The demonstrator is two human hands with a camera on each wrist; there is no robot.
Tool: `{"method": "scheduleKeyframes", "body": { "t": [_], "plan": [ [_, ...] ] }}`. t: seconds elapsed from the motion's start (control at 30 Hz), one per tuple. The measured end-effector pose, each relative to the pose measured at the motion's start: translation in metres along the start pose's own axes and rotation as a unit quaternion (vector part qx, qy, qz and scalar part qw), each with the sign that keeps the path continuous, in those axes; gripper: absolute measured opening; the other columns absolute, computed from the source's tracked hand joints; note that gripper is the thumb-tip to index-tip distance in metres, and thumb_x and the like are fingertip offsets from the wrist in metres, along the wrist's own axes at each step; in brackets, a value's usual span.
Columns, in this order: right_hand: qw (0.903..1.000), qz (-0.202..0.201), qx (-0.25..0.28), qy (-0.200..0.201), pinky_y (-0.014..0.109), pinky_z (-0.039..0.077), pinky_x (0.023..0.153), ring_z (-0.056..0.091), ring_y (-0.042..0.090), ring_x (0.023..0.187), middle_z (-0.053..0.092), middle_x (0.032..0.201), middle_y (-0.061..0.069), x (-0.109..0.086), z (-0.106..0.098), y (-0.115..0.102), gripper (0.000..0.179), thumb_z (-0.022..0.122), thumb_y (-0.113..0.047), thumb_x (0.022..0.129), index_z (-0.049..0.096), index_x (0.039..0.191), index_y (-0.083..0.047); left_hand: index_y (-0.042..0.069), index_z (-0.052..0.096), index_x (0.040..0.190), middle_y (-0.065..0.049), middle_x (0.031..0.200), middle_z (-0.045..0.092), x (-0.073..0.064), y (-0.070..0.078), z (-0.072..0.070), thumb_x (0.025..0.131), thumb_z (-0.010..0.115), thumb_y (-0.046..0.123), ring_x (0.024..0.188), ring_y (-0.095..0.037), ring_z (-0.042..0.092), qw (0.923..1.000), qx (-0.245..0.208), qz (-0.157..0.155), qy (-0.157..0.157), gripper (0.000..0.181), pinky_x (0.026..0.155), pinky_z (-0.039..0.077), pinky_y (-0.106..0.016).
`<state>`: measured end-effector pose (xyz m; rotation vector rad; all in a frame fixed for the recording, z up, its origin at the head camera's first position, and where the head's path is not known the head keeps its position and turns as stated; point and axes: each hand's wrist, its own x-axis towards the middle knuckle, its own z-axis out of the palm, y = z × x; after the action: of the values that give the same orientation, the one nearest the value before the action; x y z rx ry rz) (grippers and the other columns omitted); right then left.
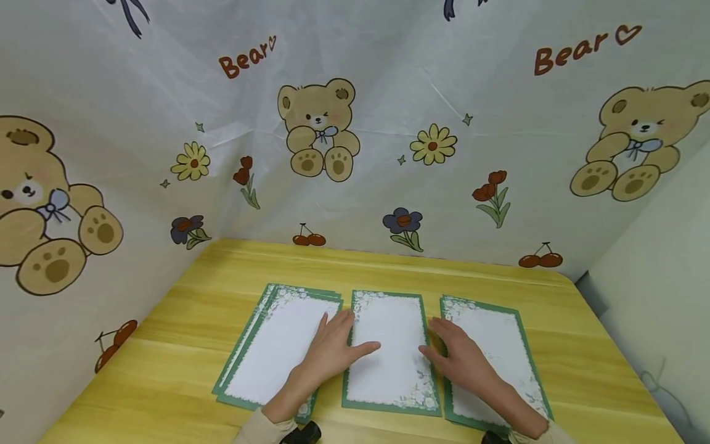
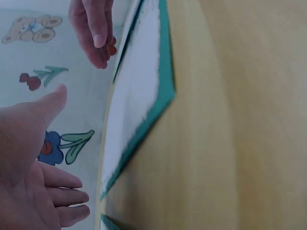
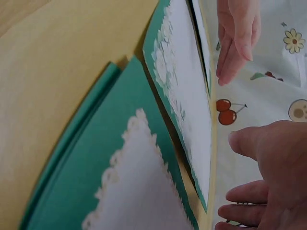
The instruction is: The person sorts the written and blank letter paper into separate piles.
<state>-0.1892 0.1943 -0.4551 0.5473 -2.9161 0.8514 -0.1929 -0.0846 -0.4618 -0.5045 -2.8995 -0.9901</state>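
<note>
Middle sheet [image 1: 391,351] of green-bordered floral notepaper lying flat on the yellow wooden table [image 1: 582,370], dead centre between two other lots, long edges roughly parallel. Left hand [image 1: 331,348] spread flat, fingers straight, straddling the gap: palm and fingers on the left stack [image 1: 272,351], thumb reaching onto the middle sheet. Right hand [image 1: 463,357] same deal mirrored, flat and relaxed, fingers at the middle sheet's right edge, heel of the hand over the right sheet [image 1: 499,351]. Nothing pinched or curled anywhere, just flat pressing. Looks like both hands bracketing the centre sheet to keep it squared up and evenly spaced, though that's a guess.

Left stack clearly several sheets, fanned a bit so the extra green edges peek out at the top corner. Right lot shows a second edge too in the right wrist view [image 3: 96,158], so probably more than one there.

Wrist cams mostly confirm open hands: straight fingers [image 2: 62,196], thumb out, other hand hovering across.

Behind it all, a white cloth backdrop [image 1: 388,92] with cartoon bears, flowers, cherries, wrapped round the table's back and left side.
</note>
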Motion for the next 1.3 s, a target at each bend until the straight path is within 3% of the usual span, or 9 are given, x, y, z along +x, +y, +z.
{"method": "scheduleKeyframes", "body": {
  "t": [0.27, 0.57, 0.93, 1.3],
  "plan": [
    [0.9992, -0.02, -0.035, -0.009, 0.061, 0.035, 0.104, 0.034, 0.049, 0.136, 0.045, 0.143, 0.031, -0.001, 0.008, 0.005, 0.064, 0.068, -0.035, 0.094, 0.054, 0.134, 0.013, -0.012, 0.065, 0.12, -0.032, 0.143, 0.045, -0.008, -0.01, 0.005, 0.088, 0.067, 0.058, 0.139, -0.045, 0.034, 0.9982, 0.05, 0.018, 0.027, 0.077, 0.112, 0.012, -0.066],
    [0.999, -0.015, -0.042, -0.008, 0.061, 0.034, 0.105, 0.029, 0.049, 0.139, 0.043, 0.144, 0.032, -0.004, 0.014, 0.009, 0.063, 0.066, -0.038, 0.095, 0.056, 0.131, 0.013, -0.012, 0.068, 0.113, -0.032, 0.142, 0.046, -0.01, -0.011, 0.005, 0.089, 0.069, 0.053, 0.137, -0.046, 0.036, 0.9968, 0.066, 0.022, 0.04, 0.069, 0.111, 0.013, -0.067],
    [0.9998, -0.004, -0.017, 0.003, 0.061, 0.034, 0.105, 0.03, 0.049, 0.139, 0.044, 0.143, 0.031, -0.006, 0.016, 0.007, 0.065, 0.066, -0.038, 0.095, 0.054, 0.133, 0.014, -0.012, 0.067, 0.116, -0.03, 0.142, 0.047, -0.007, -0.01, 0.009, 0.091, 0.067, 0.05, 0.137, -0.044, 0.036, 0.9977, 0.053, 0.025, 0.035, 0.067, 0.112, 0.011, -0.066],
    [0.999, 0.018, 0.038, 0.015, 0.066, 0.025, 0.108, 0.013, 0.051, 0.143, 0.03, 0.152, 0.033, -0.007, 0.019, 0.004, 0.062, 0.065, -0.031, 0.097, 0.051, 0.133, 0.018, -0.016, 0.062, 0.121, -0.031, 0.139, 0.048, -0.009, -0.008, 0.008, 0.094, 0.069, 0.034, 0.134, -0.045, 0.04, 0.9992, 0.0, 0.028, 0.028, 0.058, 0.112, 0.01, -0.066]
  ]
}}
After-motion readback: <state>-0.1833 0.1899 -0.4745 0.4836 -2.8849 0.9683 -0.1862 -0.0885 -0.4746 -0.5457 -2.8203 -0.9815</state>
